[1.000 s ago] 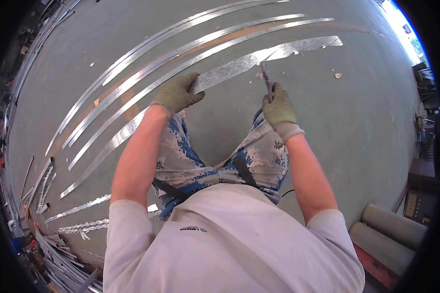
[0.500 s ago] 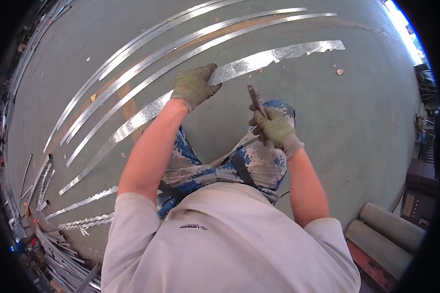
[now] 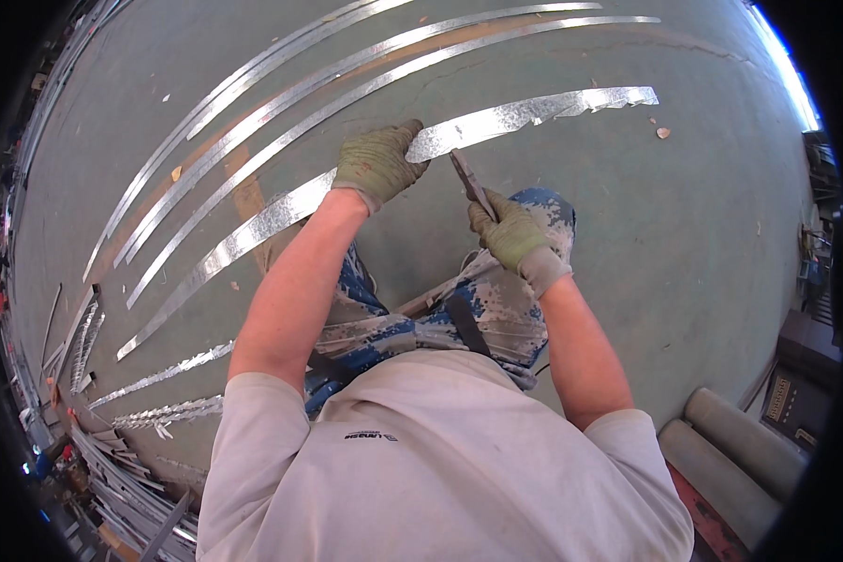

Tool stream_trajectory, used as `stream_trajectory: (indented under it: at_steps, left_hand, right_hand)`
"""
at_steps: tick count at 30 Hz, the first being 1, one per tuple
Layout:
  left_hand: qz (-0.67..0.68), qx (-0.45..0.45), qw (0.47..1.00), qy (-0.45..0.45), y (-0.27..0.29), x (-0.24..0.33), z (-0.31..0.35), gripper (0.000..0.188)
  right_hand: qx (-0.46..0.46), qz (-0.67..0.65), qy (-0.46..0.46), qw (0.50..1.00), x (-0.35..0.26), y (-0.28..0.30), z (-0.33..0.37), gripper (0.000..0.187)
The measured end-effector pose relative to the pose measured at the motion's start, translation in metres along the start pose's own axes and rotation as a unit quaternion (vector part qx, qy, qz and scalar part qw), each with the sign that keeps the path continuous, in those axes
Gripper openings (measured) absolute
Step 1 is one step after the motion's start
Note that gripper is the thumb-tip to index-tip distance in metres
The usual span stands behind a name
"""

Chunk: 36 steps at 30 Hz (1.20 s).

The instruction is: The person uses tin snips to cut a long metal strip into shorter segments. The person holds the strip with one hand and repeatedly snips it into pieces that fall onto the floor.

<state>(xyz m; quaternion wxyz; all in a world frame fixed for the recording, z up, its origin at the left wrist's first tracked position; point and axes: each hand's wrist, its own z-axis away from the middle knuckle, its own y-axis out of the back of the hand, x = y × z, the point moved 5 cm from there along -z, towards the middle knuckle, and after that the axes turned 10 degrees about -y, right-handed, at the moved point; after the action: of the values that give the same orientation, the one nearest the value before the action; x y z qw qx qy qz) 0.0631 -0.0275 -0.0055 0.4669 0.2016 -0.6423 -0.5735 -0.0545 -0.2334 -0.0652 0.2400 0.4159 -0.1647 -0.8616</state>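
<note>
A long, shiny sheet-metal strip stretches across in front of me, its near edge cut into jagged notches toward the right end. My left hand, in a worn green glove, is closed around the strip near its middle. Also gloved, my right hand grips the handles of dark metal tin snips above my right knee. The tips of the snips point up and left, close to the strip's near edge just right of my left hand. Whether they touch the metal I cannot tell.
Beyond the held strip, several plain metal strips lie side by side on the green floor. Notched strips lie at the left, above a pile of metal lengths. Grey rolls sit at the lower right.
My right hand has moved left and slightly up, bringing the snips from a gap away to near the strip's edge. My left hand keeps its hold on the strip.
</note>
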Motion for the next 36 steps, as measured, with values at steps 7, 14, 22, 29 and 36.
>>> stream_trajectory:
  at_steps: [7, 14, 22, 29, 36]
  left_hand:
    - [-0.011, 0.024, 1.000, -0.014, -0.007, -0.005, -0.001, 0.055]
    - [0.000, -0.023, 1.000, 0.009, -0.003, -0.002, -0.004, 0.062]
    - [0.020, -0.008, 1.000, 0.022, -0.001, -0.001, -0.002, 0.062]
    - [0.010, 0.012, 1.000, 0.015, -0.006, -0.003, -0.001, 0.059]
    - [0.058, 0.034, 0.997, 0.031, 0.004, 0.000, 0.007, 0.056]
  right_hand:
    - [-0.002, -0.014, 0.005, 1.000, -0.004, 0.000, -0.004, 0.052]
    - [-0.014, 0.005, -0.014, 1.000, -0.005, 0.006, -0.004, 0.049]
    - [-0.071, -0.051, -0.053, 0.995, -0.012, 0.012, -0.002, 0.043]
    - [-0.191, -0.160, -0.114, 0.962, -0.014, 0.014, 0.007, 0.035]
    - [-0.330, -0.366, -0.100, 0.865, -0.017, 0.010, 0.019, 0.032]
